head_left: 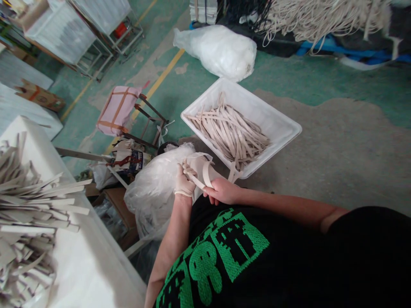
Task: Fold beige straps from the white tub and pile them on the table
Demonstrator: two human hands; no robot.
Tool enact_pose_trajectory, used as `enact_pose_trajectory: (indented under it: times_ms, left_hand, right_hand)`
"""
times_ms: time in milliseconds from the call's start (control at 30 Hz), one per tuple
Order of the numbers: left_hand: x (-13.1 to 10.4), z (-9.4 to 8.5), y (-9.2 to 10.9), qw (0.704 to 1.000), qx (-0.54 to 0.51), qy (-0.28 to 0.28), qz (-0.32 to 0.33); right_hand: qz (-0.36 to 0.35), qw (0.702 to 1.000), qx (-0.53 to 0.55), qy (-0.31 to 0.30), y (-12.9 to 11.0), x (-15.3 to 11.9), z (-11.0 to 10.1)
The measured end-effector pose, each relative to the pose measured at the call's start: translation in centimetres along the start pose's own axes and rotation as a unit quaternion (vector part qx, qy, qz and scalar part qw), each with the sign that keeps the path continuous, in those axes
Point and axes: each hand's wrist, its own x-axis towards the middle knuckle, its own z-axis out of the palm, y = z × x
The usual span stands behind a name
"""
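Note:
A pale flat strip (196,181) runs between my two hands, near the middle of the view. My left hand (184,180), in a thin whitish glove, is closed on one end of it. The bare fingers of my right hand (221,191) pinch the strip a little to the right, where it bends in a loop. Just beyond my hands, a white plastic bin (276,122) holds a heap of similar beige strips (236,130). One strip hangs over the bin's near edge beside my right hand.
Clear plastic bags (150,188) bulge left of my hands. A white table (86,252) at the left carries piled strips (28,222). A padded stool (117,110) stands beyond. Farther off are a stuffed white bag (221,49) and a blue pallet (334,45) with tangled strips.

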Motion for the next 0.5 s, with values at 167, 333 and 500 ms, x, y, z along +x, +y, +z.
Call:
enact_pose_trajectory:
  times_ms: [167,333,500]
  left_hand:
    - [0.1,1.7,-1.1,1.0,-0.013,-0.018,-0.005]
    - [1.0,3.2,-0.4,0.999,-0.025,-0.046,-0.004]
    - [0.4,3.5,-0.4,0.994,0.015,-0.087,-0.058]
  right_hand:
    - [0.0,0.998,-0.003,0.065,-0.1,0.2,-0.6]
    - [0.007,0.998,0.044,0.045,-0.6,-0.1,-0.7]
    - [0.0,0.988,0.149,0.033,0.7,-1.2,-2.5]
